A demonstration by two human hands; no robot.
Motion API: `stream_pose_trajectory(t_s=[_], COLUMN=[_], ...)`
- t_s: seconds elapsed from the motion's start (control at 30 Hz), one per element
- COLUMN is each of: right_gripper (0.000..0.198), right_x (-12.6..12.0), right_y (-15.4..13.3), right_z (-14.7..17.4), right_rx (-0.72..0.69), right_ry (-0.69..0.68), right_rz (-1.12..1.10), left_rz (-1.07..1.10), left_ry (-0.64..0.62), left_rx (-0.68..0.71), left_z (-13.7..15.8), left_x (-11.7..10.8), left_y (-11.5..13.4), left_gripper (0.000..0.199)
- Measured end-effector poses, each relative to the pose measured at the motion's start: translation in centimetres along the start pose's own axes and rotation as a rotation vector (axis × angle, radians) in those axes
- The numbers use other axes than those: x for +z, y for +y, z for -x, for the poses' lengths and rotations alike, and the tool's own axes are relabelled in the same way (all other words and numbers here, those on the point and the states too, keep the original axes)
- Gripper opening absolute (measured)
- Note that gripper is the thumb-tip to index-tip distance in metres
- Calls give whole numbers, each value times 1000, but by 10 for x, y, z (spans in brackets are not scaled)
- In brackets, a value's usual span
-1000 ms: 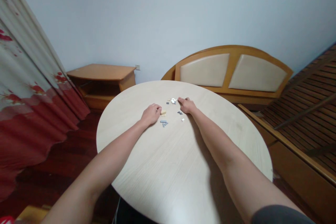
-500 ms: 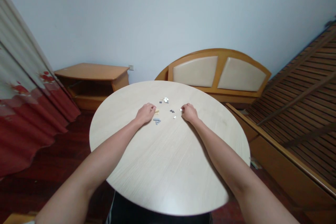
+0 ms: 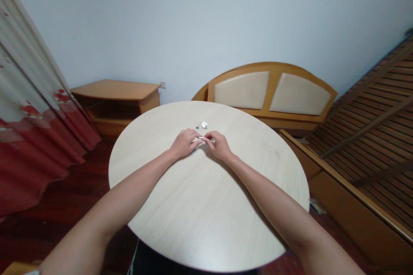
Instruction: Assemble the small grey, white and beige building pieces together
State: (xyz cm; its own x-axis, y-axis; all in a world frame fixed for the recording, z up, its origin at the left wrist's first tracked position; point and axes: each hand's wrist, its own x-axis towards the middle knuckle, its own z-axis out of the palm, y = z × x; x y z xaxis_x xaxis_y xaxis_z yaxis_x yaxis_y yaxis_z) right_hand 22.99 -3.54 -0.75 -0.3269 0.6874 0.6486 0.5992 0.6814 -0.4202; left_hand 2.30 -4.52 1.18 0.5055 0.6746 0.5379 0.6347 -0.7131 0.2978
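My left hand (image 3: pixel 185 143) and my right hand (image 3: pixel 220 145) meet fingertip to fingertip just above the table. Pinched between them is a small white flat piece (image 3: pixel 201 138), perhaps a toy building brick; the fingers of both hands are closed on it. Some grey pieces (image 3: pixel 194 152) peek out below the left fingers, mostly covered. A little beyond the hands lies a small heap of white pieces (image 3: pixel 204 125), with a dark grey piece (image 3: pixel 197 127) beside it. Finer shapes are too small to make out.
All this rests on a round pale wooden table (image 3: pixel 206 206). Behind it stand a low wooden cabinet (image 3: pixel 119 90) and a headboard (image 3: pixel 241 90). A curtain (image 3: pixel 38 116) hangs at left; wooden slats (image 3: pixel 380 116) lean at right.
My right hand has moved left with a white piece and now meets my left hand. The tan and dark pieces seen between the hands before are now largely covered.
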Motion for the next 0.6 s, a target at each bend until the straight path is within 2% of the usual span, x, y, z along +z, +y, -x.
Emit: stream_pose_trajectory(t_s=[0.23,0.6], right_gripper=[19,24], right_x=[1,2], right_y=[-4,3], right_z=[3,3], right_rx=[-44,-20], right_ry=[-2,-3], right_rz=[-34,72], left_rz=[-39,-11], left_ry=[-30,-54], left_rx=[-1,-40], left_z=[0,-1], left_x=[2,2], left_y=[-2,-1], left_gripper=[29,34])
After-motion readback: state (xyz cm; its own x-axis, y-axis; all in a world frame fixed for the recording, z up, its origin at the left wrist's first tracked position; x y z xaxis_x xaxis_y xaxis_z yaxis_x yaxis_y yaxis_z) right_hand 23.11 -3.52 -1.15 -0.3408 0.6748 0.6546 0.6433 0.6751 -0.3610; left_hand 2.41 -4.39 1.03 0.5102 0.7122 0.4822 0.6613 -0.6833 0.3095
